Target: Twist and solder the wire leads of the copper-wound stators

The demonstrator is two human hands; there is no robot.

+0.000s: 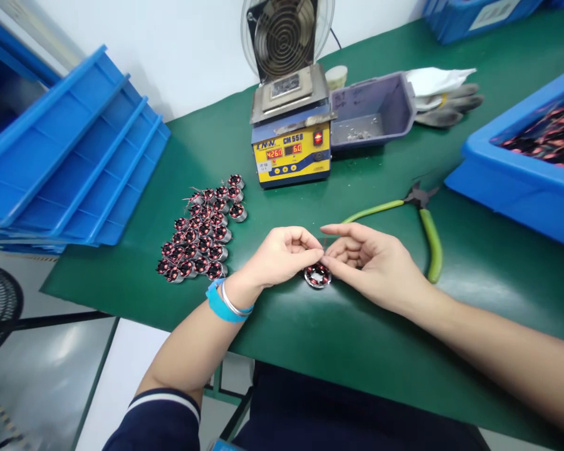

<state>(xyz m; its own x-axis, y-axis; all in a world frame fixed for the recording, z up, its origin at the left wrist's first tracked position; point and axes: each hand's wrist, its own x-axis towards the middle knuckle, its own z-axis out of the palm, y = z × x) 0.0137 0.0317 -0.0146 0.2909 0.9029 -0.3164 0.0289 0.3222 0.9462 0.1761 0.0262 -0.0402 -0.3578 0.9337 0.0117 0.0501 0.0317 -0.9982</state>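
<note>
A small round motor stator (pixel 318 275) with red copper windings rests on the green mat just below my fingertips. My left hand (pixel 282 254) and my right hand (pixel 366 260) meet above it, thumbs and forefingers pinched on thin wire leads that rise from the stator. A blue wristband and a silver bangle circle my left wrist. To the left, several finished stators (pixel 202 235) stand packed in rows.
A yellow solder pot (pixel 291 147) with a fan behind it stands at the back. Beside it are a grey tray (pixel 371 113) and grey gloves (pixel 446 100). Green-handled cutters (pixel 420 219) lie to the right. A blue bin (pixel 521 181) holds wound parts; stacked blue trays (pixel 70 150) sit left.
</note>
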